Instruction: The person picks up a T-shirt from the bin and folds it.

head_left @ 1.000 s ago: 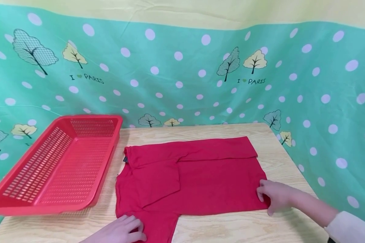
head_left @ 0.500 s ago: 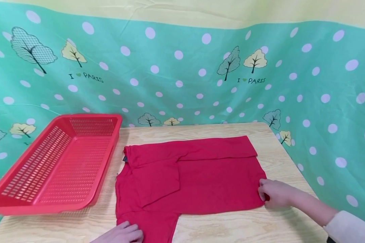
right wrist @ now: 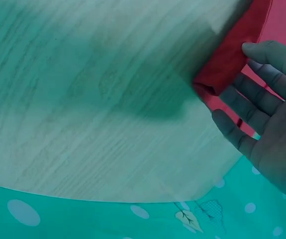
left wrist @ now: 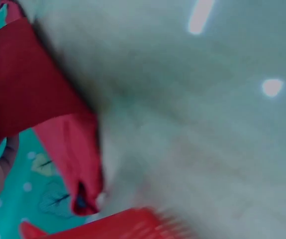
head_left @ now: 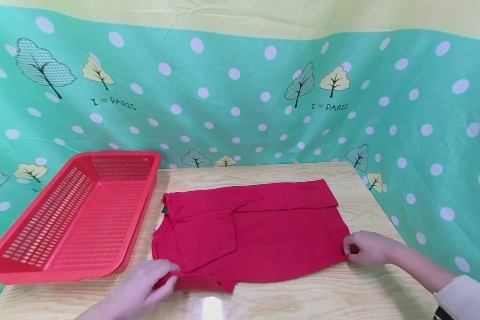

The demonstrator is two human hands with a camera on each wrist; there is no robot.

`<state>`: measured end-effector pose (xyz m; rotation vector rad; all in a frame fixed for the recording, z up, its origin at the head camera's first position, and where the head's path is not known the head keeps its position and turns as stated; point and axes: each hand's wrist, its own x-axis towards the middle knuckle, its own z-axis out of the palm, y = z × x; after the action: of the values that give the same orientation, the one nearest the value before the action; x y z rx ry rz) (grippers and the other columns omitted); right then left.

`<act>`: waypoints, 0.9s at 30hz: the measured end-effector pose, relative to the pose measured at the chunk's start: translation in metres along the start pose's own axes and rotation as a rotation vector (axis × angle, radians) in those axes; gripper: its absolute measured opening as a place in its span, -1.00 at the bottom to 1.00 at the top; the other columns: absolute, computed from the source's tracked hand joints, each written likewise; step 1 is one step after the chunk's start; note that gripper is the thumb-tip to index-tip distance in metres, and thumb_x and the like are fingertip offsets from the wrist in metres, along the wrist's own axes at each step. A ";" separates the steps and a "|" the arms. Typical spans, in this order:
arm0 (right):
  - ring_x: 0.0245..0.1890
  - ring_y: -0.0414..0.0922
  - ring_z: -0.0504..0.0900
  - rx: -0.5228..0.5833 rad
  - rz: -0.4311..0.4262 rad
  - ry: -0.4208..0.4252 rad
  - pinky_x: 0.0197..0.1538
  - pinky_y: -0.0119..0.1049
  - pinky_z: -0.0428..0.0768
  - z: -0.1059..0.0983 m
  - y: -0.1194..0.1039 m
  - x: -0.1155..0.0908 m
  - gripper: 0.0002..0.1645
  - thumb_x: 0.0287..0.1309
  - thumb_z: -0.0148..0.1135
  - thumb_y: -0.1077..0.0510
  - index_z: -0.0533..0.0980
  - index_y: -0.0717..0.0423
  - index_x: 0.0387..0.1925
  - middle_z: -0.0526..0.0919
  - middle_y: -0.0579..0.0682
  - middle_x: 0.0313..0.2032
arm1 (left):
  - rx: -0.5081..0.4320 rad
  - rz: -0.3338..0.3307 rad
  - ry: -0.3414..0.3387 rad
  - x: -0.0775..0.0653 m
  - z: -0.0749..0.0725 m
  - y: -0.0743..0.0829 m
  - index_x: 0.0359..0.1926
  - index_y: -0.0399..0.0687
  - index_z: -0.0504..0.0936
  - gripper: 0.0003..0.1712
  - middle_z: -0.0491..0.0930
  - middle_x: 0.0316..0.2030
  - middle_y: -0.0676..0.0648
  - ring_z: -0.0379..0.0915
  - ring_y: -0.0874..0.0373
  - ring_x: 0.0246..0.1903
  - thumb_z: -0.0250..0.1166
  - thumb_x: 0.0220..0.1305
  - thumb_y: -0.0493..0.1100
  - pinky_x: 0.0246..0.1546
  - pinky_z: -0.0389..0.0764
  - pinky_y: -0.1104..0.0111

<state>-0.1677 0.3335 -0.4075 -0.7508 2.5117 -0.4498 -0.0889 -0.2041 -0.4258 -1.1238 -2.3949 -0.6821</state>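
A red shirt (head_left: 288,244) lies on the table with its far side folded inward and one sleeve turned over the body. At the near left, my left hand (head_left: 146,284) pinches the near sleeve and lifts it off the table. The raised cloth (left wrist: 28,79) hangs from that hand in the left wrist view. My right hand (head_left: 370,249) pinches the near corner of the hem at the right end. In the right wrist view, thumb and fingers of that hand (right wrist: 277,104) hold the curled hem edge (right wrist: 227,59), slightly raised.
A red plastic basket (head_left: 100,226) with perforated walls stands to the left of the shirt. Behind the wooden table (head_left: 288,298) hangs a green dotted curtain (head_left: 232,102), which also runs along the right side.
My left hand has picked up the near sleeve and moved away from me with it, folding it up toward the body. My right hand has gripped the hem corner and raised it slightly.
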 end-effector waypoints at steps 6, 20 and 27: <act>-0.52 -0.41 0.35 0.039 -0.017 0.042 -0.44 -0.47 0.39 -0.013 -0.002 0.003 -0.86 0.06 0.27 0.20 0.47 -0.05 -0.50 0.44 -0.31 -0.55 | 0.124 -0.161 -0.058 0.030 -0.020 0.000 -0.29 0.12 0.57 -0.64 0.56 -0.40 0.29 0.41 0.48 -0.44 0.43 -0.14 -0.31 -0.40 0.46 0.59; -0.48 -0.33 0.44 0.092 0.069 0.189 -0.43 -0.44 0.49 -0.045 0.005 0.018 -0.95 0.10 0.21 0.24 0.49 0.11 -0.37 0.53 -0.13 -0.49 | 0.109 -0.546 -0.133 0.091 -0.054 -0.033 -0.22 -0.08 0.63 -0.77 0.59 -0.29 -0.03 0.47 0.17 -0.37 0.38 0.03 -0.23 -0.34 0.55 0.28; -0.47 -0.23 0.47 0.108 0.118 0.251 -0.41 -0.41 0.48 -0.059 0.012 0.034 -0.92 0.14 0.20 0.22 0.51 0.17 -0.32 0.57 -0.07 -0.43 | 0.094 -0.626 -0.195 0.122 -0.049 -0.060 -0.13 -0.14 0.61 -0.74 0.58 -0.21 -0.15 0.49 0.05 -0.30 0.32 0.13 -0.20 -0.27 0.57 0.17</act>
<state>-0.2288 0.3333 -0.3753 -0.5294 2.7188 -0.6684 -0.2010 -0.1937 -0.3358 -0.3989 -2.9357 -0.6545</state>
